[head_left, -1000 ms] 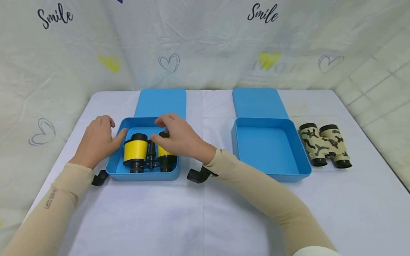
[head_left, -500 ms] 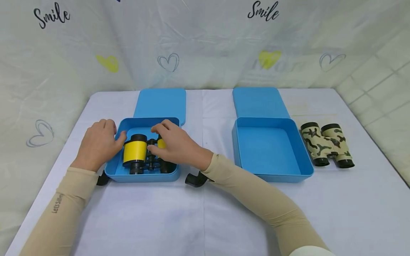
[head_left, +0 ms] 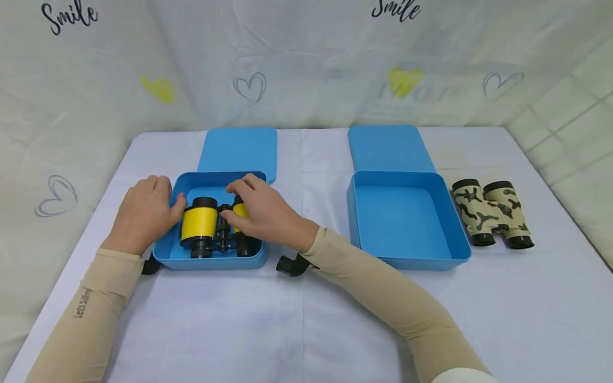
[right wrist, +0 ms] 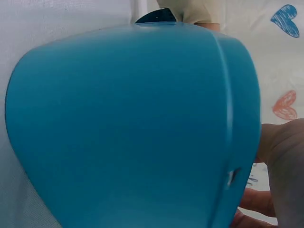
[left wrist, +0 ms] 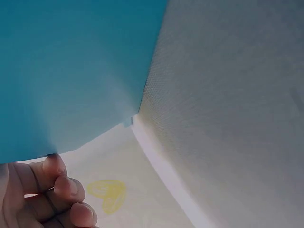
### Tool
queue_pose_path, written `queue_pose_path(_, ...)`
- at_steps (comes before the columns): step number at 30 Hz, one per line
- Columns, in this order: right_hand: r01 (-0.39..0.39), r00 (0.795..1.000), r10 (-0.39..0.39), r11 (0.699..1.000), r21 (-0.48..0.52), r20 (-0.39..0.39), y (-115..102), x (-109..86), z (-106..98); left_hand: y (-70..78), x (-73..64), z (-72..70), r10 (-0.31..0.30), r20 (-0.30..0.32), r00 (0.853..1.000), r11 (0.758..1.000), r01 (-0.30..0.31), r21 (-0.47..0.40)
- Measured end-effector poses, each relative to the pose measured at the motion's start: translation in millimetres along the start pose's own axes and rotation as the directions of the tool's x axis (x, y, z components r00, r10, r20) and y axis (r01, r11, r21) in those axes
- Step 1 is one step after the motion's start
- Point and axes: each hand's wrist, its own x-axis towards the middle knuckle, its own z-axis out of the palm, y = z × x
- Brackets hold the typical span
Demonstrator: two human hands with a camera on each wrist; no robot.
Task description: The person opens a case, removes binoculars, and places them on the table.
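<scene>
Yellow-and-black binoculars [head_left: 199, 223] lie in the left blue box [head_left: 210, 263], their right barrel partly hidden by my right hand [head_left: 270, 213]. That hand grips the right barrel, thumb near the centre hinge. At the box's left side, my left hand [head_left: 143, 215] holds the wall, thumb over the rim. Its fingers [left wrist: 73, 187] show curled against the blue wall [left wrist: 71, 71] in the left wrist view. In the right wrist view the box's outer side [right wrist: 133, 118] fills most of the picture, with part of my right hand [right wrist: 287, 161] at the right edge.
A second blue box [head_left: 407, 223] stands to the right, its floor bare. Blue lids [head_left: 239, 151] lie behind both boxes. Camouflage binoculars [head_left: 493, 215] rest right of the second box. A white cloth [head_left: 335, 324] covers the table, and a printed curtain [head_left: 311, 64] hangs behind.
My right hand has lowered from above the binoculars onto their right barrel. My left hand has shifted slightly onto the box wall. The head view has tilted down a little.
</scene>
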Motion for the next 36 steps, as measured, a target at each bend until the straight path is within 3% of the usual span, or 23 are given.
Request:
queue_pose_path(7,0.018,0.999,-0.019,0.999,-0.027,-0.031,1.0,0.7,-0.8,-1.0,0.3,1.3,-0.002,-0.012,1.0,1.0,0.002,-0.006)
queue_pose_path(16,0.135,0.99,-0.139,0.985,-0.107,-0.036,-6.8,3.4,4.5,-2.6,0.4,2.6,0.056,-0.085,0.995,0.998,-0.054,0.026)
queue_pose_path(19,0.178,0.983,-0.183,0.962,-0.205,-0.001,-8.4,3.6,8.1,-1.8,0.0,3.0,0.066,-0.101,0.993,0.998,-0.063,0.032)
queue_pose_path(26,0.253,0.967,-0.235,0.872,-0.419,0.096,-17.3,7.6,15.0,-2.3,-2.1,3.2,0.09,-0.118,0.989,0.995,-0.085,0.046)
queue_pose_path(36,0.216,0.975,-0.163,0.853,-0.476,0.149,-25.6,21.4,17.8,-1.3,-0.9,3.5,0.092,-0.116,0.989,0.995,-0.086,0.056)
